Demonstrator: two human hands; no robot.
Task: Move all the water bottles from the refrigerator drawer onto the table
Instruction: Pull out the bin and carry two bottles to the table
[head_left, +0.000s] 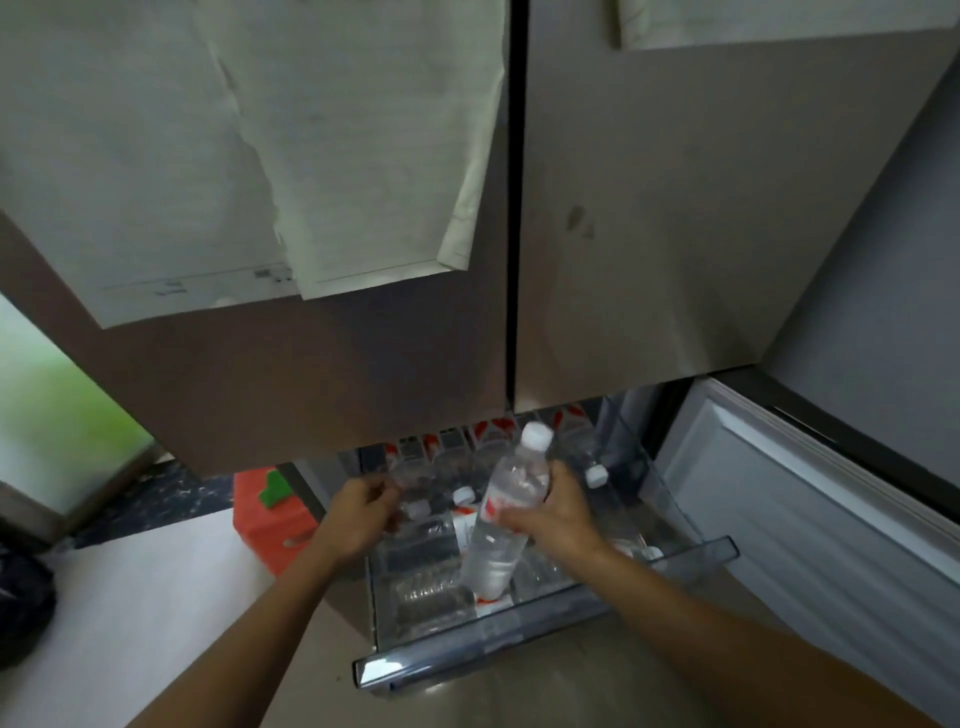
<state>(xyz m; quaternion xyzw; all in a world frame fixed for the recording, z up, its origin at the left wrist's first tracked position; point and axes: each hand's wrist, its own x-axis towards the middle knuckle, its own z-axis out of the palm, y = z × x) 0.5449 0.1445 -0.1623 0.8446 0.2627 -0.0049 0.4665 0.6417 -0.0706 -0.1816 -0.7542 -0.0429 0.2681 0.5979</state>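
Note:
The clear refrigerator drawer (545, 631) is pulled out below the closed doors. Several water bottles with white caps and red-and-white labels lie inside it. My right hand (558, 512) grips one water bottle (506, 514) around its middle and holds it nearly upright above the drawer, cap pointing up. My left hand (361, 512) reaches into the drawer's left side, fingers curled on another bottle (415, 506) lying there; the grip is partly hidden. More bottles (595, 473) stand at the back right.
The closed refrigerator doors (363, 364) with paper sheets (260, 156) hang right above the drawer. A red box (270, 519) sits on the floor to the left. A dark bag (21, 608) lies at far left. The open lower door (810, 519) is on the right.

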